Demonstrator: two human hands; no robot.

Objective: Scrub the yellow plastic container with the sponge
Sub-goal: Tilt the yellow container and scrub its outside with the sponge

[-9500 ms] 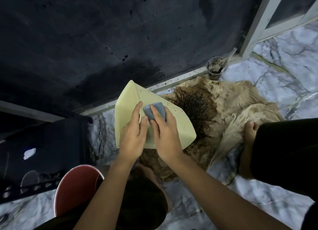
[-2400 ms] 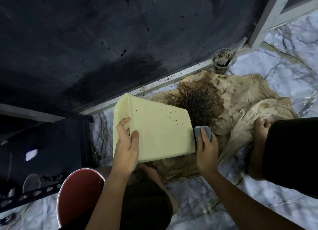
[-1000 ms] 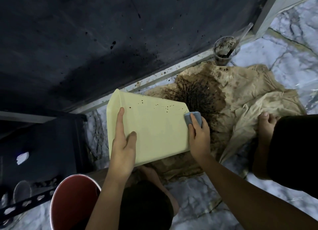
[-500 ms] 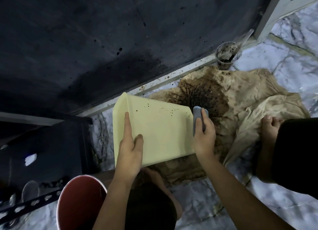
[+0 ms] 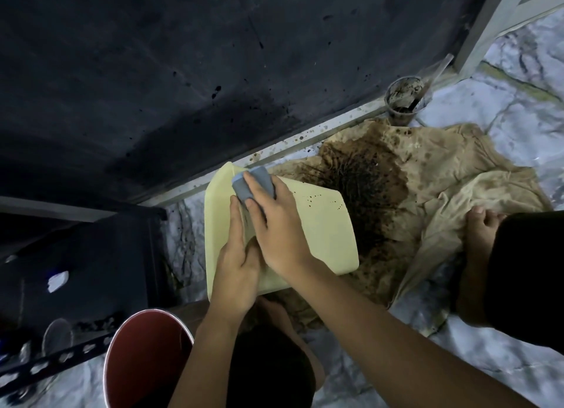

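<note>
Scrubbing is under way: the yellow plastic container (image 5: 317, 224) lies tilted on its side at frame centre, over the stained cloth (image 5: 427, 175). The right hand (image 5: 274, 224) presses the blue sponge (image 5: 253, 183) against its upper-left corner, at eleven o'clock, fingers extended together over the sponge. The left hand (image 5: 236, 264) steadies the container at seven o'clock, fingers straight and flat on the wall. Dark specks (image 5: 314, 198) remain at two o'clock on the wall; the next stroke likely needs the sponge drawn that way, with firm bracing. A red bucket (image 5: 143, 359) stands at seven o'clock, a dirty cup (image 5: 403, 102) at one.
</note>
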